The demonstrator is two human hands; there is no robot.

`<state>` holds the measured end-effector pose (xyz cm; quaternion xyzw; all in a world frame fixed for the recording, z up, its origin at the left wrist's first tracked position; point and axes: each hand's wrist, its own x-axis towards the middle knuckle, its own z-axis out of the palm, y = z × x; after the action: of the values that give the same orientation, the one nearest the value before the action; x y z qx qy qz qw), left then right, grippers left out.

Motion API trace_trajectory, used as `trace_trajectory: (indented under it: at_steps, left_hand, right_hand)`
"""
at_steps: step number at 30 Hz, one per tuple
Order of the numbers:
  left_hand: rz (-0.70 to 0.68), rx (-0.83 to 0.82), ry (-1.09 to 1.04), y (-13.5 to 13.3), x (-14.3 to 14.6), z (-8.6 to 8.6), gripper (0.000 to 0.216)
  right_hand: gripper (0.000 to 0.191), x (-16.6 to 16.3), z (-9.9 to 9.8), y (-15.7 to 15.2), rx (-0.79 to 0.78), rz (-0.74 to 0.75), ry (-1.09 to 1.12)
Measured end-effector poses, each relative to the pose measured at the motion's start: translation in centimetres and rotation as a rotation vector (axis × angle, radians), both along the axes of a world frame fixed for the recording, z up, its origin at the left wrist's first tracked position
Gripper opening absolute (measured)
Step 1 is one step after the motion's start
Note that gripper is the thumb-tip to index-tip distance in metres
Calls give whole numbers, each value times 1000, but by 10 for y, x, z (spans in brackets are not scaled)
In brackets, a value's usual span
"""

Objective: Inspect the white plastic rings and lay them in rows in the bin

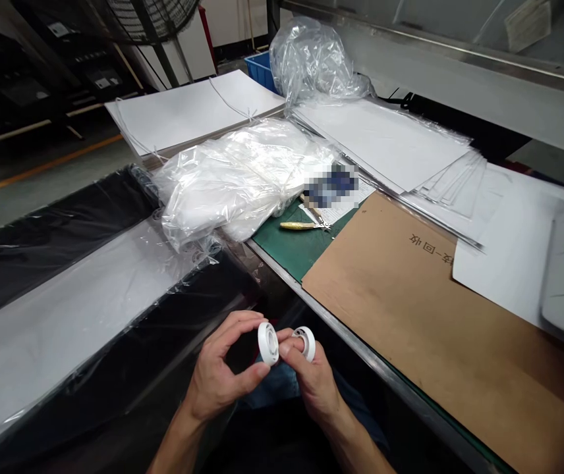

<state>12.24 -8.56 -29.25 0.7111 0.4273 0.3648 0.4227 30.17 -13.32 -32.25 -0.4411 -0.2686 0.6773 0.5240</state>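
Note:
Over my lap, my left hand [223, 365] grips a white plastic ring [268, 343] by its edge, thumb below and fingers above. Its round open face is turned toward the right. Close beside it, my right hand [314, 375] holds a second white ring-shaped part [306, 342], with thumb and fingertips at its opening. The two parts are a small gap apart. What sits inside the rings is too small to make out.
A brown cardboard sheet [410, 289] covers the table at right. Yellow-handled pliers [299, 226] lie on the green mat [282, 240]. Clear plastic bags [242, 171] and white sheets [381, 138] are beyond. A plastic-wrapped black-and-white surface [89, 296] stands at left.

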Motion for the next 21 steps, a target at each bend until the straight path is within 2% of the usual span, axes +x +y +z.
trace_trajectory:
  at_steps: [13, 21]
  left_hand:
    - [43, -166, -6, -1, -2, -3, 43]
    - [-20, -300, -67, 0, -3, -4, 36]
  right_hand:
    - [26, 1, -1, -2, 34, -6, 54]
    - [25, 3, -1, -2, 79, -47, 75]
